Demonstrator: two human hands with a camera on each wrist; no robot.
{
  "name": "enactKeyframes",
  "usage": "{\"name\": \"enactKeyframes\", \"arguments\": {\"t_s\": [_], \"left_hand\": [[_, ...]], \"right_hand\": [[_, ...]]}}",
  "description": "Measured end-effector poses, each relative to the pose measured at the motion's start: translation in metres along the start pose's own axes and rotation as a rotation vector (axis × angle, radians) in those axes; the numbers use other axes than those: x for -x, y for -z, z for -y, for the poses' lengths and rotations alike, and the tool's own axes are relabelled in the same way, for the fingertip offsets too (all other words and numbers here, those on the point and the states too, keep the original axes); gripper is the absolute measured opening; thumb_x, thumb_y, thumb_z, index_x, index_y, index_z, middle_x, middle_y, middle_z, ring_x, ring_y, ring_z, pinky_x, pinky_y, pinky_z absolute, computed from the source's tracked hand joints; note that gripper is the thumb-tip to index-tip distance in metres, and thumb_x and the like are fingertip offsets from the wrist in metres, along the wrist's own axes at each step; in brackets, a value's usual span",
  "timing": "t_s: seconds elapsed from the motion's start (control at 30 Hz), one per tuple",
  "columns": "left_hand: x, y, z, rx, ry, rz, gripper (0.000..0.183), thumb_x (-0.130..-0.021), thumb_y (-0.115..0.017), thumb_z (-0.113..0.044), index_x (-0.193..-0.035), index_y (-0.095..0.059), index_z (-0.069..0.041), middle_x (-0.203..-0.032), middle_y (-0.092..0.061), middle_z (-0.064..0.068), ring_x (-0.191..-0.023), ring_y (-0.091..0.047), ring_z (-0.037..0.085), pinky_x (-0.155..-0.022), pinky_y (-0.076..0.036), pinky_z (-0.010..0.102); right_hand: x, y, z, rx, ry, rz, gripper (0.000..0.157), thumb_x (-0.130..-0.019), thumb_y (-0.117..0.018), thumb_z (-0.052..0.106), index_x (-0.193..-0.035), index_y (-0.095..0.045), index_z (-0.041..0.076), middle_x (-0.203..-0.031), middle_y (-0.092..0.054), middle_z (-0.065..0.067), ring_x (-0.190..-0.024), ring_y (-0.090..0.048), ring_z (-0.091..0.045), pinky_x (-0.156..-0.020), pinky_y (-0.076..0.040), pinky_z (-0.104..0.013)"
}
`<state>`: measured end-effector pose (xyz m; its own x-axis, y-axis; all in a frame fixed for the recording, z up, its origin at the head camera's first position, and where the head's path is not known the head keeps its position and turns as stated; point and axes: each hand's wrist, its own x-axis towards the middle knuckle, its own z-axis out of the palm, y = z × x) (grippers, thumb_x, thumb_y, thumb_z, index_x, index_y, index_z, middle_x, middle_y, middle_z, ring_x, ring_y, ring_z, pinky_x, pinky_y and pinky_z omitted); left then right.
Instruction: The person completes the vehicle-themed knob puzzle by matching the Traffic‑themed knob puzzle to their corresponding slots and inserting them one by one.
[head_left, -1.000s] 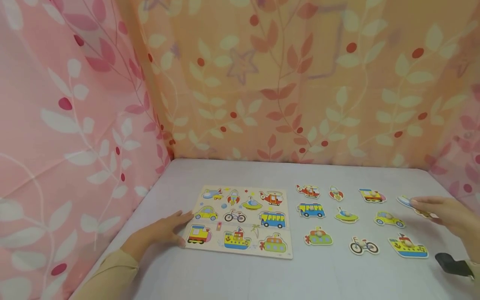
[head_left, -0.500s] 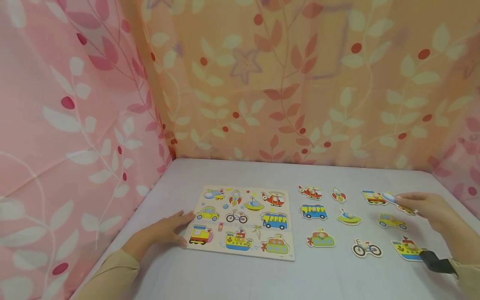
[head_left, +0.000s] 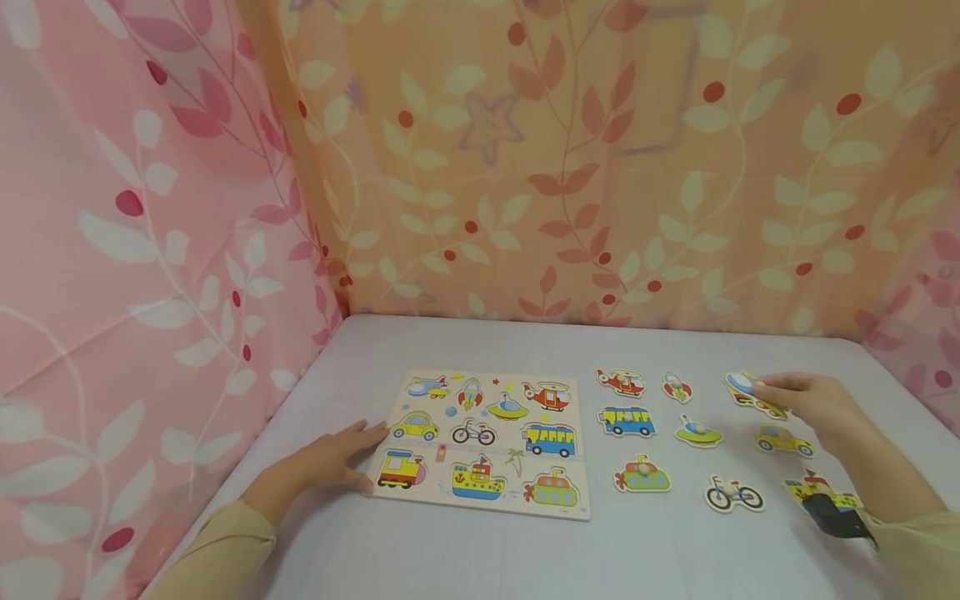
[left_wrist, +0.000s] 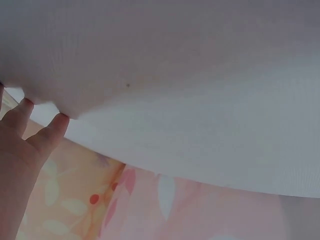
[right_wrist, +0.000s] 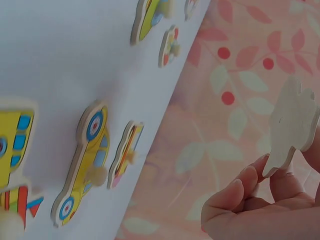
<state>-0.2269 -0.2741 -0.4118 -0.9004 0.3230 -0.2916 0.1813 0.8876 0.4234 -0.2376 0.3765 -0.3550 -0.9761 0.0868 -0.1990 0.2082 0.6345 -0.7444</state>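
Note:
My right hand [head_left: 813, 408] pinches a wooden airplane puzzle piece [head_left: 738, 383] and carries it above the table on the right. In the right wrist view the piece shows its plain pale underside [right_wrist: 290, 122], tilted off the table. It covers most of the train piece in the head view; the right wrist view shows that train piece [right_wrist: 125, 157] lying flat beyond the yellow car piece [right_wrist: 85, 170]. At the left edge of the puzzle board [head_left: 435, 490], my left hand [head_left: 337, 458] rests with fingers spread, touching the edge.
Between board and right hand lie knobbed pieces: helicopter [head_left: 621, 383], rocket [head_left: 677, 387], bus [head_left: 627, 422], flying saucer [head_left: 699, 432], submarine [head_left: 642, 475] and bicycle [head_left: 733, 495]. A ship piece [head_left: 806, 487] is partly covered by the black wrist camera [head_left: 836, 518]. Patterned curtains [head_left: 480, 208] enclose the table.
My right hand has moved left with the airplane piece, from the far right to over the train piece. The left hand has stayed at the board's edge.

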Motion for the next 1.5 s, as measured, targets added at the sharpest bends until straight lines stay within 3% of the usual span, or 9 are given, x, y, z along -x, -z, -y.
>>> {"name": "enactKeyframes", "arguments": {"t_s": [0.2, 0.43, 0.77, 1.13, 1.33, 1.5], "left_hand": [[0.000, 0.000, 0.003, -0.023, -0.018, 0.003, 0.094, -0.070, -0.084, -0.041, -0.150, -0.040, -0.017, -0.155, -0.032, 0.014, -0.143, -0.019, 0.041, -0.109, -0.013, 0.068], [0.002, -0.002, 0.002, -0.021, 0.014, -0.001, 0.094, -0.069, -0.085, -0.040, -0.150, -0.040, -0.020, -0.155, -0.032, 0.016, -0.143, -0.021, 0.040, -0.109, -0.015, 0.067], [0.007, -0.001, -0.001, -0.030, -0.006, -0.010, 0.095, -0.069, -0.085, -0.039, -0.150, -0.040, -0.018, -0.154, -0.031, 0.021, -0.141, -0.023, 0.044, -0.106, -0.019, 0.070], [0.006, -0.003, -0.004, -0.009, 0.016, 0.007, 0.097, -0.069, -0.085, -0.040, -0.151, -0.038, -0.019, -0.155, -0.028, 0.022, -0.141, -0.022, 0.044, -0.106, -0.019, 0.070], [0.003, -0.005, -0.004, -0.022, 0.031, -0.004, 0.095, -0.070, -0.084, -0.038, -0.151, -0.038, -0.019, -0.155, -0.029, 0.021, -0.142, -0.021, 0.043, -0.108, -0.017, 0.069], [0.002, -0.005, -0.002, -0.015, 0.047, 0.001, 0.096, -0.070, -0.084, -0.038, -0.152, -0.036, -0.021, -0.156, -0.027, 0.021, -0.142, -0.021, 0.044, -0.107, -0.019, 0.069]], "right_hand": [[0.001, -0.013, 0.013, 0.023, 0.038, 0.006, 0.079, -0.094, -0.056, 0.053, -0.134, -0.043, -0.014, -0.130, -0.045, -0.037, -0.118, -0.036, -0.053, -0.089, -0.033, -0.070], [-0.002, -0.020, 0.020, 0.008, 0.041, 0.017, 0.074, -0.092, -0.060, 0.051, -0.129, -0.048, -0.012, -0.117, -0.058, -0.027, -0.114, -0.040, -0.049, -0.089, -0.033, -0.065], [-0.007, -0.037, 0.031, -0.004, 0.046, 0.010, 0.075, -0.092, -0.060, 0.052, -0.131, -0.048, -0.010, -0.122, -0.054, -0.030, -0.113, -0.043, -0.045, -0.091, -0.034, -0.066], [-0.011, -0.058, 0.044, -0.018, 0.133, -0.023, 0.062, -0.095, -0.061, 0.040, -0.125, -0.053, -0.013, -0.104, -0.067, -0.014, -0.107, -0.052, -0.039, -0.089, -0.041, -0.059], [-0.014, -0.067, 0.054, -0.024, 0.091, 0.003, 0.064, -0.093, -0.062, 0.046, -0.127, -0.053, -0.008, -0.117, -0.060, -0.022, -0.109, -0.047, -0.039, -0.090, -0.038, -0.061], [-0.017, -0.075, 0.063, -0.023, 0.098, 0.001, 0.059, -0.094, -0.063, 0.043, -0.125, -0.055, -0.007, -0.119, -0.057, -0.025, -0.105, -0.047, -0.036, -0.085, -0.042, -0.048]]}}
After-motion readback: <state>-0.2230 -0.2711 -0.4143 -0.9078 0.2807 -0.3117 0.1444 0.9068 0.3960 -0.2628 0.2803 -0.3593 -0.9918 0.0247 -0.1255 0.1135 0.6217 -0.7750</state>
